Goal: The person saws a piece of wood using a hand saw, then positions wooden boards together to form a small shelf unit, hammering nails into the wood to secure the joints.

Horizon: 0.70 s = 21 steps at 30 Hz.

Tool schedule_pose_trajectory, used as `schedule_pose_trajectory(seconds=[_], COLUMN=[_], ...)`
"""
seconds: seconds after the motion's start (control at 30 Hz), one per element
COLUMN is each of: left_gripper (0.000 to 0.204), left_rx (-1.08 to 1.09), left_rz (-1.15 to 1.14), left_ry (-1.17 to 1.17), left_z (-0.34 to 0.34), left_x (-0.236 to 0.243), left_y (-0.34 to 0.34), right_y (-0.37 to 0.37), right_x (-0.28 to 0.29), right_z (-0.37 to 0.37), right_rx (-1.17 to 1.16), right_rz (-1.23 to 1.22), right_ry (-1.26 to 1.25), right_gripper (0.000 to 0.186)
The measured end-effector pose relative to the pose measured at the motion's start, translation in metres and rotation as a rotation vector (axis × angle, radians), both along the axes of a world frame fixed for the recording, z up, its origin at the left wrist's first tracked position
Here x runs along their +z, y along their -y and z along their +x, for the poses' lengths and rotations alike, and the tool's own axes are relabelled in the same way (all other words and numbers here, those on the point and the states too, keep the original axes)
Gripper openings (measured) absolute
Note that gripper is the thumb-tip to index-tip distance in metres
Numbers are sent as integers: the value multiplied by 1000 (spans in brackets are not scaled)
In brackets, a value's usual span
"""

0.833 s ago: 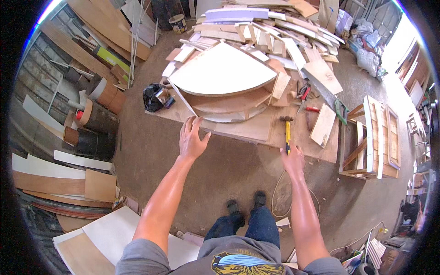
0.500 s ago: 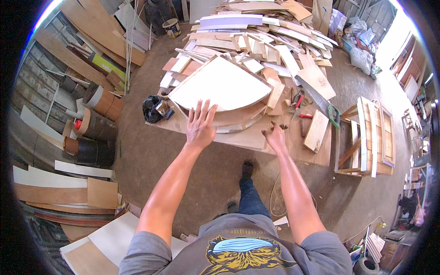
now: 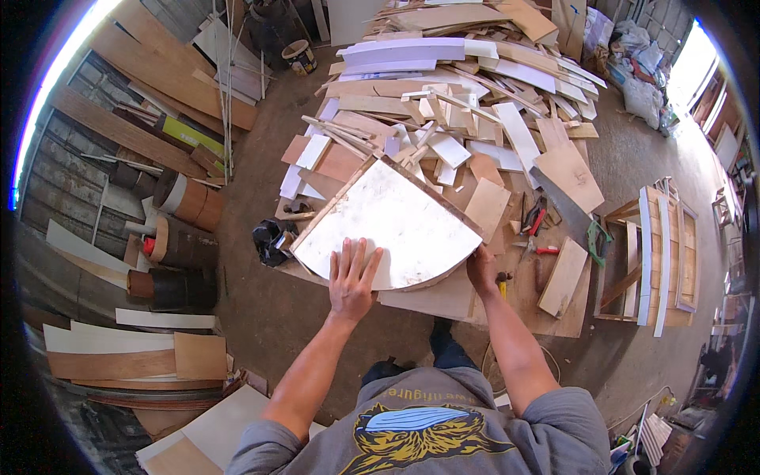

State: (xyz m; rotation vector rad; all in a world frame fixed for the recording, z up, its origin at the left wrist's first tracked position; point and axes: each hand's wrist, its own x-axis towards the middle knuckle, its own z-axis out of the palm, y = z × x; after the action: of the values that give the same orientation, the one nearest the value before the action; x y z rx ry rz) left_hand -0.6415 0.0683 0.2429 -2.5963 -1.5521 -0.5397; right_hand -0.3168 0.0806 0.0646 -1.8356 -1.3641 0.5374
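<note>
A white quarter-round wooden panel (image 3: pixel 396 229) with a wood-edged frame lies at the near side of a low worktable (image 3: pixel 419 302). My left hand (image 3: pixel 353 277) rests flat on its white face, fingers stretched out over the near part. At the panel's right corner my right hand (image 3: pixel 481 271) grips the edge, its fingers partly hidden by the rim. Just right of that hand lies a hammer (image 3: pixel 502 286) with a yellow handle. Beyond it are red-handled pliers (image 3: pixel 538 218), another red-handled tool (image 3: pixel 546 250) and a handsaw with a green handle (image 3: pixel 598 241).
Heaped wood offcuts (image 3: pixel 443 103) cover the table's far part. A black plastic bag (image 3: pixel 273 241) sits at its left edge, and a wood block (image 3: pixel 564 277) at the right. A wooden frame piece (image 3: pixel 665 257) stands on the floor at right. Boards (image 3: pixel 134 352) and rolls (image 3: pixel 186 202) line the left.
My right hand has left the tabletop beside the hammer and taken hold of the panel's right corner. The panel has shifted nearer to me. My left hand stays flat on it.
</note>
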Motion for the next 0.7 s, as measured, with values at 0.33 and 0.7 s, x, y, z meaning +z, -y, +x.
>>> schedule_pose_trajectory(seconds=[0.33, 0.7], left_gripper=[67, 48], left_rx=[-60, -3], left_rz=[67, -103], left_ry=[71, 546], left_z=[-52, -90], left_x=[28, 22], left_y=[-42, -87], right_y=[0, -56], right_x=[58, 209], right_z=[-21, -40], right_rx=[-34, -51], right_rz=[-174, 66], right_ry=[193, 446], right_gripper=[19, 31])
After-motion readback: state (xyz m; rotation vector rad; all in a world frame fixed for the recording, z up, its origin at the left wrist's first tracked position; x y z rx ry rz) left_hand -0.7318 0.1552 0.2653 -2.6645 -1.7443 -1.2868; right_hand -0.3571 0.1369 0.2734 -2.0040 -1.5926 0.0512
